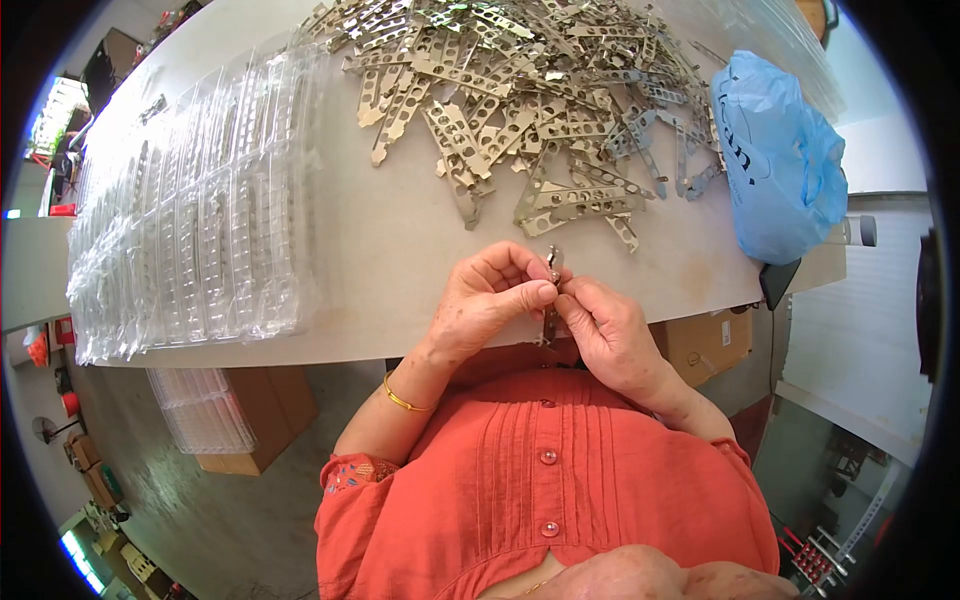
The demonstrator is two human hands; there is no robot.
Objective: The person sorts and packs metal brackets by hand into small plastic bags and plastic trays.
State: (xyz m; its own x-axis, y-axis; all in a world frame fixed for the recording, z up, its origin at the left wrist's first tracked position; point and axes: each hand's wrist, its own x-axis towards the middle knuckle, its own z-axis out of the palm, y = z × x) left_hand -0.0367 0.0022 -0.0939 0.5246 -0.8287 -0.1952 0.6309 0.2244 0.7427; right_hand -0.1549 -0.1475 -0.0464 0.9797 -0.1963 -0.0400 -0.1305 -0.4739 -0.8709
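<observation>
Both hands meet at the table's near edge around one narrow perforated metal strip (550, 325), seen nearly edge-on. My left hand (480, 300) pinches its upper part between thumb and fingers. From the other side, my right hand (607, 330) closes on the same strip with thumb and fingertips. The fingers cover much of the strip's middle. Just beyond the hands lies a large heap of similar metal strips (500, 100) with round holes, piled loosely.
Clear plastic trays (200, 210) with rows of strips are stacked on the left of the table (370, 270). A blue plastic bag (780, 160) sits at the right edge. Below the table are cardboard boxes (270, 410) and more clear trays (203, 408).
</observation>
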